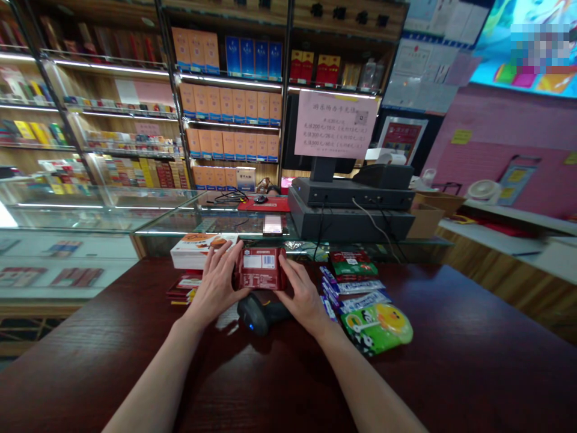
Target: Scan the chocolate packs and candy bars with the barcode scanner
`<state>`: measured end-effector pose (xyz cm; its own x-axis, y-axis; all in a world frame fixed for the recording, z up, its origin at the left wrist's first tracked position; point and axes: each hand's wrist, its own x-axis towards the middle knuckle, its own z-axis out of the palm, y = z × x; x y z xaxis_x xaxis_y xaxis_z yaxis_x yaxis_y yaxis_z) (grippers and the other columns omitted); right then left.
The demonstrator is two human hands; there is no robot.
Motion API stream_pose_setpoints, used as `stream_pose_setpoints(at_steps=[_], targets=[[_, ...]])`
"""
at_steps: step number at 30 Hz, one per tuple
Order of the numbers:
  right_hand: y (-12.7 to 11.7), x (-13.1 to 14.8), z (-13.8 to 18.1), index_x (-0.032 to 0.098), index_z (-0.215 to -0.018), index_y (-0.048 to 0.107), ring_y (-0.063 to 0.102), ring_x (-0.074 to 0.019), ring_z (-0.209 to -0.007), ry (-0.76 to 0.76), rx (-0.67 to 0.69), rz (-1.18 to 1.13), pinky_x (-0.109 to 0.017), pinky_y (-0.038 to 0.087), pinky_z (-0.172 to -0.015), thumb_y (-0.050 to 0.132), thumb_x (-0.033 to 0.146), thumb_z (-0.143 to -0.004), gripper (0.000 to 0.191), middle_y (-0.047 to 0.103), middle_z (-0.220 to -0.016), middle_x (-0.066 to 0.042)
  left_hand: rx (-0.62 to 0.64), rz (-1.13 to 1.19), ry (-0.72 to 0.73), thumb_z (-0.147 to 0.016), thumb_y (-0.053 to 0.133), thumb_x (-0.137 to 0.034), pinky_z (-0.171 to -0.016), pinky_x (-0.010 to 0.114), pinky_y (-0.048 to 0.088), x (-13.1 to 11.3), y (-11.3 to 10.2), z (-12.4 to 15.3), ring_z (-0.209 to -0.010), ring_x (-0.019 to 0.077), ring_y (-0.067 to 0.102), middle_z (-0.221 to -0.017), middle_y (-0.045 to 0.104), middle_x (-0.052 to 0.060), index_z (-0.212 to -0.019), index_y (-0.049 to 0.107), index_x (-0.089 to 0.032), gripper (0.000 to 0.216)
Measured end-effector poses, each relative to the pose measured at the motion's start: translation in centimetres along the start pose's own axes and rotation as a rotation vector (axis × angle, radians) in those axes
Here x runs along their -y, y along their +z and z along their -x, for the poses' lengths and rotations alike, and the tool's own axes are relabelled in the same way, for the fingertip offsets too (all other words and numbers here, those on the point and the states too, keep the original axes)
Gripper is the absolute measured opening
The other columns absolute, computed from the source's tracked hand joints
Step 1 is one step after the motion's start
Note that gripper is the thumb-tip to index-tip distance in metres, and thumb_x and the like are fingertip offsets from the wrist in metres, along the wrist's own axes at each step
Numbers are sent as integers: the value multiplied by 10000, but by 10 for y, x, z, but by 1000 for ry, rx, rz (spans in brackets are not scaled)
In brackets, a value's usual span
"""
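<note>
A dark red packet [261, 269] with a white barcode label is held up between both my hands over the dark wooden counter [451, 361]. My left hand [216, 282] grips its left edge, fingers closed round it. My right hand [301, 291] grips its right edge the same way. Just below the packet a black barcode scanner [258, 314] lies on the counter, a blue light showing on it.
A white snack box [198, 249] and red packets [183, 288] lie at the left; green, blue-white and red-green snack bags [376, 325] at the right. Behind stand a till with monitor [349, 204], a glass display case [90, 210] and stocked shelves.
</note>
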<state>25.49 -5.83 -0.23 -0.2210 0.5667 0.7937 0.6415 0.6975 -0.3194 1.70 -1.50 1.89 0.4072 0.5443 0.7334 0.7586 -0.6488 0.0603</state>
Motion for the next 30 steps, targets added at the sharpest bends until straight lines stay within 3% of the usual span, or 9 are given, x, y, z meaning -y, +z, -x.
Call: stream_pose_setpoints(at_steps=[11, 17, 21, 24, 26, 30], targets=[[2, -1, 0, 353, -1593, 201, 458, -263, -1390, 49, 16, -46, -471, 413, -1176, 597, 93, -889, 848, 483, -1492, -76, -25, -51, 21, -787, 733, -351, -1220, 618, 216, 0, -1, 0, -1383, 349, 422, -1431, 473, 147, -1535, 242, -232, 902], [7, -5, 2, 364, -1593, 165, 462, -269, -1384, 105, 19, -127, -477, 475, -1110, 615, 120, -894, 866, 429, -1540, -82, -76, -72, 13, -794, 722, -351, -1229, 616, 194, 4, -2, 1, -1366, 337, 448, -1403, 491, 151, -1499, 287, -216, 839], [5, -7, 3, 343, -1592, 162, 508, -251, -1330, 135, 34, -170, -459, 484, -1078, 599, 135, -906, 840, 473, -1500, -97, -111, -91, -11, -804, 718, -362, -1239, 604, 178, 10, 0, 2, -1371, 332, 450, -1409, 493, 161, -1485, 303, -194, 816], [-7, -7, 2, 322, -1572, 246, 518, -237, -1312, 177, 172, -215, -455, 441, -1103, 636, 175, -897, 793, 546, -1431, -88, -119, -100, -46, -806, 723, -364, -1236, 603, 184, 15, 1, 4, -1381, 332, 444, -1422, 491, 159, -1480, 315, -198, 805], [-16, -6, 1, 316, -1530, 351, 534, -240, -1284, 205, 349, -226, -457, 408, -1118, 725, 248, -854, 775, 601, -1373, -67, -117, -101, -59, -803, 729, -362, -1231, 612, 187, 19, 3, 6, -1382, 336, 442, -1423, 495, 159, -1479, 318, -198, 809], [-24, -4, 2, 297, -1482, 444, 527, -289, -1272, 249, 639, -172, -465, 392, -1090, 873, 418, -692, 906, 612, -1380, -68, -118, -101, -87, -797, 730, -365, -1222, 630, 188, 22, 4, 8, -1371, 347, 455, -1420, 497, 168, -1480, 322, -191, 814]])
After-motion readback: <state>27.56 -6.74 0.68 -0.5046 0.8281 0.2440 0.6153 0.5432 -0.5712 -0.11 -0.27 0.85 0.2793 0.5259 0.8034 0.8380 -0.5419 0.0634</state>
